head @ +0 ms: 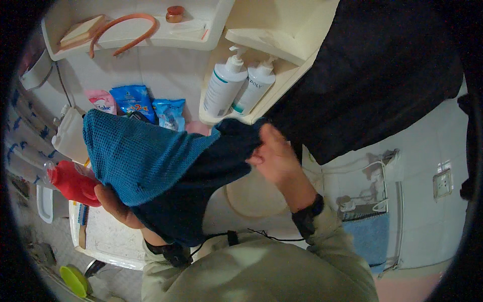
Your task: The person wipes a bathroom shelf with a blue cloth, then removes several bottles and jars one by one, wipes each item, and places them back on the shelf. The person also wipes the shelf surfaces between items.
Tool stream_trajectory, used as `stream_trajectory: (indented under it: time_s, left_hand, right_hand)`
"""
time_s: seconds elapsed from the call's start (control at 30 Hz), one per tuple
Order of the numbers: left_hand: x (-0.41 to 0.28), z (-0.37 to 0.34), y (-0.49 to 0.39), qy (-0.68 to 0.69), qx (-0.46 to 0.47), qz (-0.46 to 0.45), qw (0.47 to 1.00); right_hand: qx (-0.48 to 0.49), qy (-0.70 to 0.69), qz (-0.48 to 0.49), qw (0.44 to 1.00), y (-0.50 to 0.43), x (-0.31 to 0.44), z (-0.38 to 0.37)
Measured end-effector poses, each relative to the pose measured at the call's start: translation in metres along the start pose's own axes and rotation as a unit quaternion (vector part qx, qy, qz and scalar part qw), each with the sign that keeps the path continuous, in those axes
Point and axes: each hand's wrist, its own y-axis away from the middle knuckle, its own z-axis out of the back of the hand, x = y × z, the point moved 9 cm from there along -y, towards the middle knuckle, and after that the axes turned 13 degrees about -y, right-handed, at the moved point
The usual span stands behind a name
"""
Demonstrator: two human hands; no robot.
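A blue knitted garment [143, 158] with a dark navy part hangs stretched between my two hands. My left hand [117, 207] grips its lower left edge, the thumb on the outside and the other fingers hidden by the cloth. At the dark end, my right hand [273, 154] is slightly blurred and pinches the fabric near its fingertips. Beside my left hand a red plastic bottle [75, 183] with a clear cap lies tilted. Behind the garment stand a blue packet [132, 100], a smaller light blue packet [168, 113] and a pink packet [102, 100].
Two white pump bottles [225, 85] stand on the corner shelf. An orange hose [130, 19] lies on the upper shelf. A wooden-handled brush [82, 226] rests on the white counter [113, 241]. Black cloth [377, 75] hangs at right, above a blue towel [368, 238]. A wall socket [442, 183] is farther right.
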Motion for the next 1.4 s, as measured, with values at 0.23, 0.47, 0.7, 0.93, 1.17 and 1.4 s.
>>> stream_trajectory:
  time_s: [0.23, 0.47, 0.7, 0.93, 1.17, 1.4]
  left_hand:
    - [0.056, -0.012, 0.035, 0.069, 0.082, 0.208, 0.972]
    - [0.130, -0.079, 0.081, 0.128, 0.244, 0.454, 0.848]
    - [0.145, -0.126, 0.049, 0.175, 0.228, 0.445, 0.848]
    - [0.162, -0.138, 0.033, 0.219, 0.205, 0.428, 0.852]
    - [0.162, -0.131, 0.036, 0.219, 0.202, 0.428, 0.853]
    - [0.178, -0.114, 0.040, 0.197, 0.177, 0.461, 0.847]
  right_hand:
    - [-0.035, 0.018, 0.278, 0.960, 0.052, 0.120, -0.074]
    - [-0.085, 0.642, 0.526, 0.551, 0.045, 0.153, -0.179]
    - [-0.053, 0.940, 0.284, 0.183, -0.065, 0.137, -0.194]
    - [-0.057, 0.995, 0.015, 0.084, -0.107, 0.142, -0.157]
    - [-0.026, 0.996, -0.080, 0.026, -0.128, 0.147, -0.165]
    - [-0.014, 0.998, -0.026, 0.048, -0.122, 0.138, -0.164]
